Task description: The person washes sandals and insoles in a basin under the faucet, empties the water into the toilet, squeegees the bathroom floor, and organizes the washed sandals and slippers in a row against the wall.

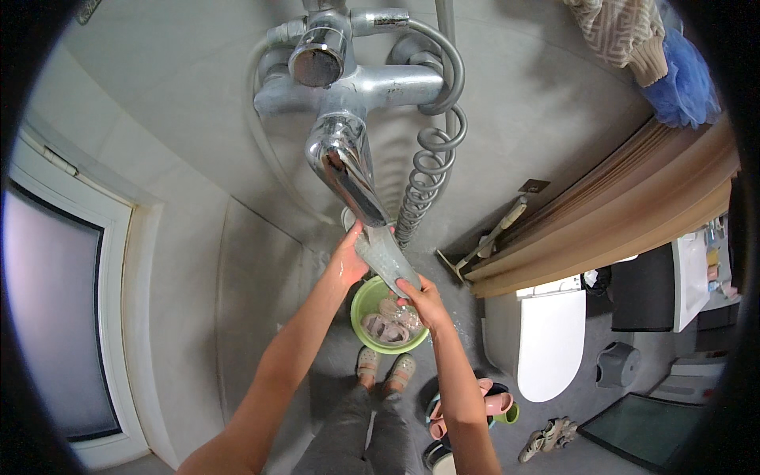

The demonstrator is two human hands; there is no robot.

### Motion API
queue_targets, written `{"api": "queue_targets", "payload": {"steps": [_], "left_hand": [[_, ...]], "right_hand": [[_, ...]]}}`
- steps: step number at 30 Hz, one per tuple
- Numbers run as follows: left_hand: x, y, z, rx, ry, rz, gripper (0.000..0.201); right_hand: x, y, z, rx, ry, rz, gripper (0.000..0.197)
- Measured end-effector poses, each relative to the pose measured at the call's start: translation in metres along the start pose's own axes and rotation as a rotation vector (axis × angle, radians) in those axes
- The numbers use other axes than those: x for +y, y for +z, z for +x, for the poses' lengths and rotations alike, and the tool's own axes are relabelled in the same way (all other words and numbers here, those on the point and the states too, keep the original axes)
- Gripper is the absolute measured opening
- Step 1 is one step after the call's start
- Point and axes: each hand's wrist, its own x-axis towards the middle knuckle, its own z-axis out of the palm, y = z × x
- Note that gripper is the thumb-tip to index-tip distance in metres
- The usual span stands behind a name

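Below the spout of a chrome tap [346,170], my two hands hold a pale grey-green, elongated, wet thing [381,258]; its exact kind I cannot make out. My left hand [348,255] grips its upper left end, close to the spout, with most fingers hidden. My right hand [423,301] closes on its lower end, the thumb lying on top. Water comes out of the spout onto it. Underneath stands a light green basin [358,323]. Inside the basin are pale pinkish, shoe-like things [386,327] in water.
A coiled shower hose [427,170] hangs right of the tap. Further right are a floor squeegee [487,245], a brown curtain [602,210] and a white toilet [550,344]. Several slippers [497,404] lie by my right forearm. My clogs [402,369] are just behind the basin.
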Motion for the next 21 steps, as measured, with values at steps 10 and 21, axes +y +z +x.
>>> {"api": "queue_targets", "payload": {"steps": [10,21], "left_hand": [[-0.005,-0.046,-0.003,0.589,0.271,1.107,0.050],[0.009,-0.001,-0.026,0.128,0.075,0.850,0.036]], "right_hand": [[-0.044,0.031,-0.012,0.041,-0.132,-0.148,0.036],[-0.041,0.037,0.031,0.237,-0.648,-0.896,0.049]]}}
